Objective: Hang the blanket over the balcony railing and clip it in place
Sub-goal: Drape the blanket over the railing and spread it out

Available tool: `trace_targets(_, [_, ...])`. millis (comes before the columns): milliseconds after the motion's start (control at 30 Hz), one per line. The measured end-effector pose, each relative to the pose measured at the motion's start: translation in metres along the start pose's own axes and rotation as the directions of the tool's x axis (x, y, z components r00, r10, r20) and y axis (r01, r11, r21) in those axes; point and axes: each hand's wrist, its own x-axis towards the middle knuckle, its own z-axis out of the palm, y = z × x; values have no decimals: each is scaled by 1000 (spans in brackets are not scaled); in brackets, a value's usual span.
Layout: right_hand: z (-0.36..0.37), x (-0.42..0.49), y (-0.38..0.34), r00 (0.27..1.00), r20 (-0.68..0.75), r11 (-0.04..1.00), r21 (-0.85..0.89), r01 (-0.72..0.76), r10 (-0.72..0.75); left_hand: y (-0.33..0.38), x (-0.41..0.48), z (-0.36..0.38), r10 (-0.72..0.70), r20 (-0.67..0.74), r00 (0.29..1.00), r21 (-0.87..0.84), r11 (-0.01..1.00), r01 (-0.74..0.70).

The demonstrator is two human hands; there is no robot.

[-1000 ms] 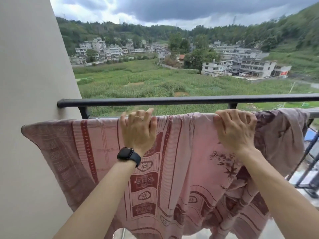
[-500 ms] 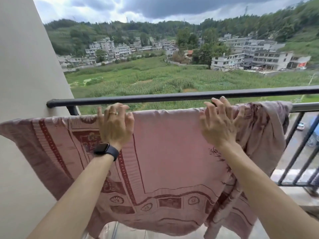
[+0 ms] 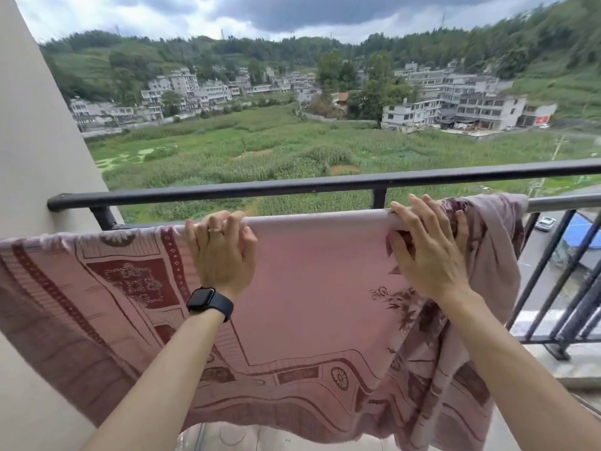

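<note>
Two hands (image 3: 224, 252) on blanket (image 3: 312, 288), rail hidden

A home's upper-floor balcony, open to the air; a dark metal railing (image 3: 325, 185) runs across it from a plain beige wall (image 3: 39, 141); beyond the railing lie green fields (image 3: 260, 148), and past those white village houses (image 3: 455, 105); a patterned blanket (image 3: 309, 288) hangs just below the railing.

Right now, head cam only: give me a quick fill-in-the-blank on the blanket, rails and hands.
1. The pink blanket is draped over the ____ of the two rails, below the black top rail.
2. The watch sits on the ____ wrist.
3. The left hand and right hand both rest on the blanket's ____ edge.
4. The number of clips visible on the blanket is ____.

Missing words: lower; left; top; zero
</note>
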Motion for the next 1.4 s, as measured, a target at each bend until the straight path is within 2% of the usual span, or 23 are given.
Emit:
trace_targets(67, [-13,1,9,992,-87,995,43,-90,93,15,1,0,-29,-9,1000,-44,999,29])
trace_targets(133, [-25,4,29,966,-139,976,44,-215,219,42,2,-4,30,-1,1000,-85,996,-30])
trace_targets(233, [-32,17,68,953,-87,953,-62,-295,289,106,7,-4,175,31,984,-162,972,-168])
trace_targets(300, [-29,23,89,969,-69,967,-85,-241,236,155,10,4,232,79,970,-200,956,-212])
trace_targets(367, [-26,25,105,988,-116,987,-114,-115,102,193,9,17,241,133,961,-199,957,-213])
trace_targets(467, [-32,35,132,986,-167,999,-44,6,-13,210,6,32,215,153,965,-85,975,-204])
trace_targets(567, [-59,44,182,967,-232,994,8,-108,107,201,3,34,196,156,968,33,979,-203])
trace_targets(633, [-80,38,224,962,-193,978,-39,-203,192,199,2,33,179,147,973,69,979,-190])
trace_targets(700, [-93,23,258,976,-114,977,-90,-196,185,205,0,36,150,122,981,84,983,-161])
trace_targets(767, [-96,11,273,990,-64,991,-45,-128,125,217,-1,37,65,79,995,88,994,-72])
trace_targets(833, [-92,7,276,991,-66,993,21,-115,116,232,0,36,-27,64,998,81,996,21])
trace_targets(900, [-88,9,271,983,-108,984,112,-139,151,251,1,34,-44,43,998,64,997,41])
trace_targets(1000, [-85,14,260,969,-163,964,221,-148,186,300,4,36,77,41,996,6,997,-77])
trace_targets(1100, [-87,18,256,973,-191,968,239,-80,128,352,0,45,190,192,963,-37,982,-186])
trace_targets(1167, [-95,15,266,957,-252,966,248,-78,142,358,-8,56,264,242,934,5,962,-273])
trace_targets(1267, [-100,-6,301,908,-379,973,209,-102,176,330,-10,71,395,151,906,73,910,-409])
trace_targets(1333, [-96,-19,314,920,-372,986,149,-69,121,318,-9,75,420,126,899,92,897,-433])
trace_targets(1400, [-92,-20,314,930,-331,978,176,-108,162,325,-10,74,390,139,910,78,912,-403])
